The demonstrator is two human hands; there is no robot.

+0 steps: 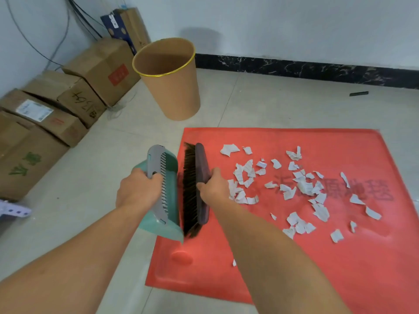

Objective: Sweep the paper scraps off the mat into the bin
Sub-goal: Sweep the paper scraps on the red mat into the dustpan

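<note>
Paper scraps [292, 189]: white, torn, many, scattered over the middle and right of the red mat [317, 268]; all on the mat surface, one small piece near its lower left by the right forearm. Mat flat on pale tiled floor [79, 211], dark characters printed across it, partly under the scraps.

Right hand [214, 189]: closed around the back of a dark brush [195, 189], bristles facing left, brush held lengthwise above the mat's left edge, just left of the scraps.

Left hand [136, 191]: gripping the grey handle part of a teal dustpan [163, 196], pan tilted, right beside the bristles; whether they touch, cannot tell.

Bin [170, 80]: tan, gold rim, upright on the floor beyond the mat's far left corner, apart from it.

Cardboard boxes [56, 114] line the left wall. Small dark object [359, 93] on the floor near the black skirting [294, 68].
</note>
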